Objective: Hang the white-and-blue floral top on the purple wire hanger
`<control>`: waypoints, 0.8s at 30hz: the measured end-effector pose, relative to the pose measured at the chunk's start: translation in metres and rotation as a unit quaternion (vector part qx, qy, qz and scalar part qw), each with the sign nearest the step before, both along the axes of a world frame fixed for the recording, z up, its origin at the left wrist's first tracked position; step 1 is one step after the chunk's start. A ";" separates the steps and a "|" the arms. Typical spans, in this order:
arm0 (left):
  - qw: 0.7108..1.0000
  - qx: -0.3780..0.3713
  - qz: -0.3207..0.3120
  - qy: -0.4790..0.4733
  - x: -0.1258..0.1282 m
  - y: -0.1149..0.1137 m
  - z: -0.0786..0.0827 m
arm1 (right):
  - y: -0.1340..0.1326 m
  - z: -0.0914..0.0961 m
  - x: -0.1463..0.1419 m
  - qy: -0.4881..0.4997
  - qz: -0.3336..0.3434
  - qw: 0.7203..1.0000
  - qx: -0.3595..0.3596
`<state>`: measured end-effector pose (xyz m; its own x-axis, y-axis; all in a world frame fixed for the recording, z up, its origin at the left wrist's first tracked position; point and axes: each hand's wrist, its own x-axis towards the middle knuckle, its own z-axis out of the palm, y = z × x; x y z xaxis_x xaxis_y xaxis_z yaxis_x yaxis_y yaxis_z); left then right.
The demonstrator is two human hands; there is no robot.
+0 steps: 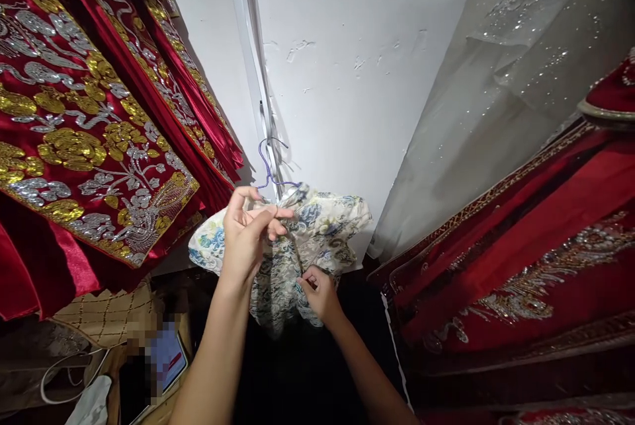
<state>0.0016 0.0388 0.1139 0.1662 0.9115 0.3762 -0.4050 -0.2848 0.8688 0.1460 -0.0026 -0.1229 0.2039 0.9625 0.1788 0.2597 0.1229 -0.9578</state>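
A small cream garment (322, 227) with a blue floral print hangs on a purple wire hanger (268, 167) against a white wall. My left hand (248, 233) is closed on the garment's collar, just below the hanger's hook. Lower down, my right hand (320, 293) pinches the cloth at the garment's front.
Red robes with gold and silver embroidery (84, 127) hang at the left. More red embroidered cloth (520, 266) and a sheer sequined fabric (496, 94) fill the right. A white pipe (251, 48) runs up the wall. Below left lie a cable (64, 372) and a woven gold bag (106, 316).
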 end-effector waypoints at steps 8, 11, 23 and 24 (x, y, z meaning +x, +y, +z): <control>0.995 0.009 -0.021 0.096 -0.007 -0.009 -0.024 | 0.002 0.067 0.016 -0.023 0.024 0.998 0.062; 0.992 0.019 -0.023 0.124 -0.003 -0.013 -0.031 | 0.009 0.134 0.019 -0.044 0.013 0.985 0.165; 0.991 0.008 0.001 0.130 -0.005 -0.008 -0.044 | 0.044 0.191 0.012 -0.227 0.093 0.933 0.264; 0.991 0.000 0.004 0.134 -0.004 -0.005 -0.049 | 0.043 0.190 0.009 -0.200 0.090 0.940 0.260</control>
